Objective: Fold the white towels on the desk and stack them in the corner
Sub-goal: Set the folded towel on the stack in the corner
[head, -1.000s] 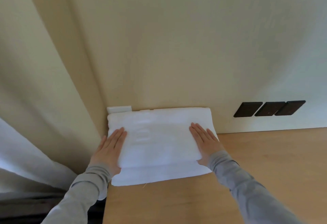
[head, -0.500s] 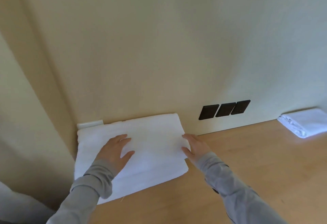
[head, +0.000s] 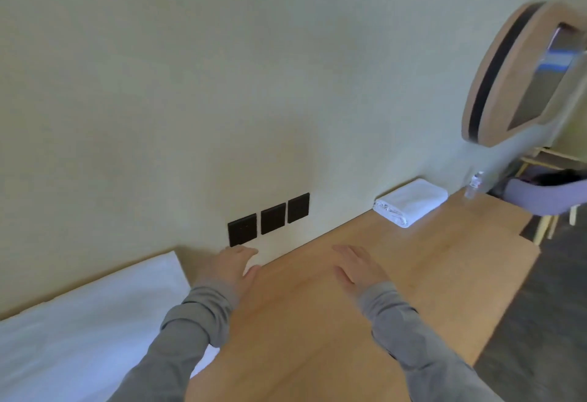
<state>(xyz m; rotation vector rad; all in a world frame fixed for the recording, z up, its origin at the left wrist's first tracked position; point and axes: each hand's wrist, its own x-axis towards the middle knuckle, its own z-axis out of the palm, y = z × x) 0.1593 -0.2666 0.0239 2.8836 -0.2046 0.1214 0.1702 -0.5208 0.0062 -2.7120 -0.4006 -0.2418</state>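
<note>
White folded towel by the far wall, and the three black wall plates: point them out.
White folded towel (head: 411, 202), head view, middle of its top.
Black wall plates (head: 273, 218), head view, centre of middle plate.

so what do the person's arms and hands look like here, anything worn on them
Both arms are covered to the wrist by plain grey long sleeves, the left sleeve and right sleeve, in soft fabric with no markings. The left hand and right hand are bare: no gloves, rings or watch visible.
</note>
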